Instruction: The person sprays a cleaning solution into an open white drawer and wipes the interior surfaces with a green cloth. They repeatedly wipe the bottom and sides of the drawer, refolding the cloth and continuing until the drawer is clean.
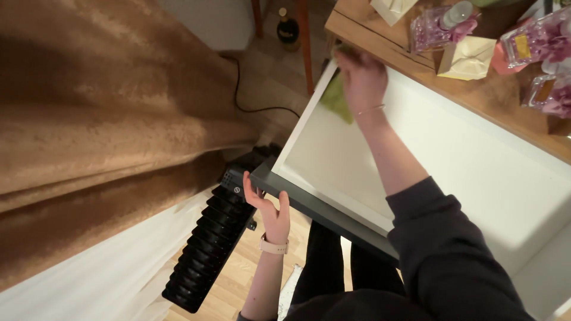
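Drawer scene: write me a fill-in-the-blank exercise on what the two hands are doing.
1. The right hand presses a ____ cloth into the drawer's far corner.
2. The left hand holds the dark front edge of the open ____.
3. The left wrist wears a pale ____.
4. A black ____ stands on the floor beside the drawer.

Missing words: green; drawer; watch; radiator

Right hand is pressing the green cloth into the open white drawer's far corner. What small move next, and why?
Probably draw the green cloth under the right hand back along the white drawer floor; the rest lies bare, and the left hand grips its dark front edge.
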